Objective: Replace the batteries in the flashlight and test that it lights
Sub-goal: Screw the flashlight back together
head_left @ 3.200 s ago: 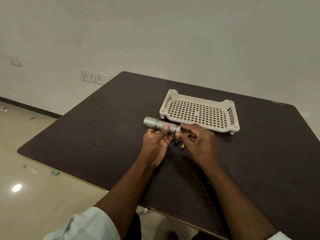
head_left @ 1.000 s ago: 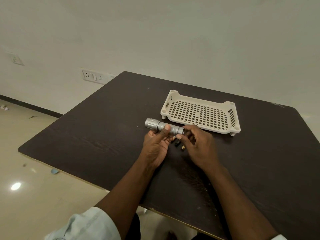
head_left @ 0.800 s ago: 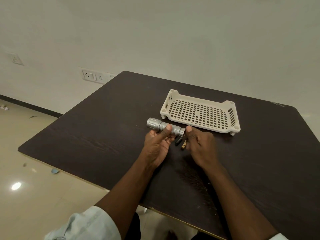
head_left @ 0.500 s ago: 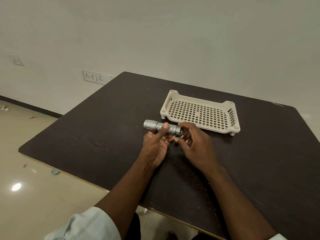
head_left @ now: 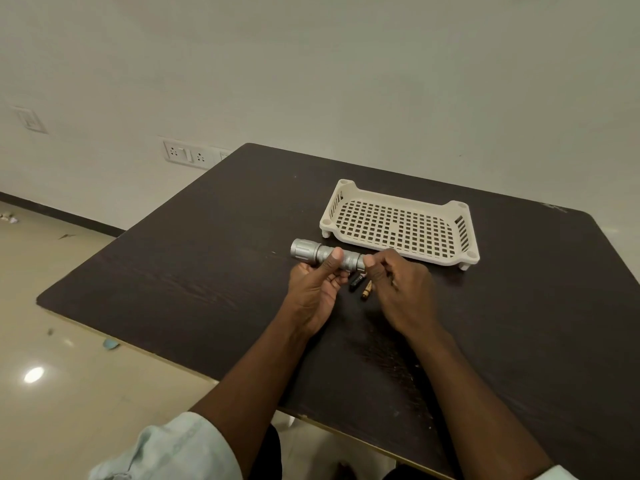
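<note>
my flashlight: silver, ribbed | my tray: cream, grid-holed | my table: dark brown | batteries: black, gold

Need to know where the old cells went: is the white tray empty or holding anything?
Empty. The tray's perforated floor shows bare; two batteries lie on the table near the hands.

The flashlight looks like brushed silver metal, matt, with ribbed knurling on its head and ringed bands along the barrel. Just behind it, the tray is cream plastic, smooth and dull, pierced in a grid. The surface under both is dark wood-grain laminate, faintly streaked, with a pale raw edge. Beside the surface, the floor is glossy tile.
</note>
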